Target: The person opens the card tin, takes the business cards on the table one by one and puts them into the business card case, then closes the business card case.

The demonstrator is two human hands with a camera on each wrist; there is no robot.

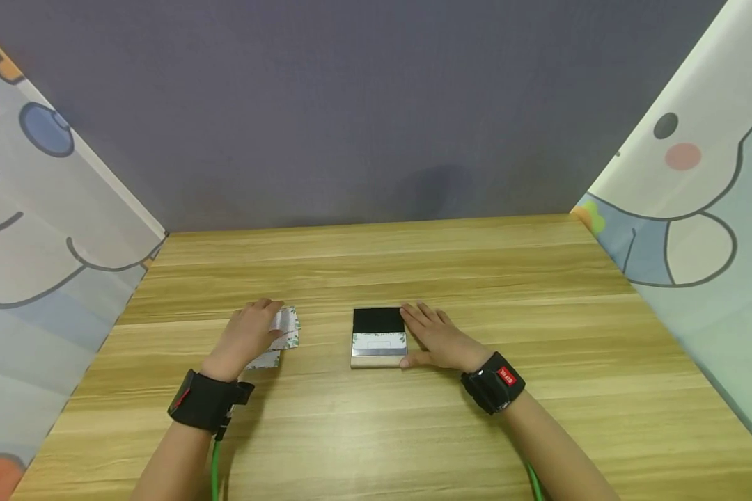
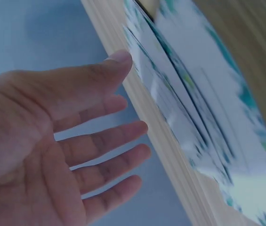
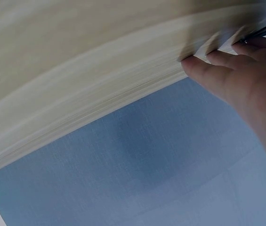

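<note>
The right hand (image 1: 441, 341) touches an open case (image 1: 378, 320) holding a leaf-edged card (image 1: 379, 340)

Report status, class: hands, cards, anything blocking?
Left hand open, over loose cards. Right hand at right side of open card case. White card inside. No obstruction visible.

Everything is carried by a flat tabletop (image 1: 363, 431) w/ a yellow-brown wood-grain finish, its streaks run approx. L to R. On the L side, several white cards (image 1: 285, 320) w/ green leaf-print edges are laid partly overlapped, one set nearer than the rest. Nr the ctr, well apart from these, an open card case (image 1: 379, 362) is placed, w/ its black panel turned to the far side.
</note>
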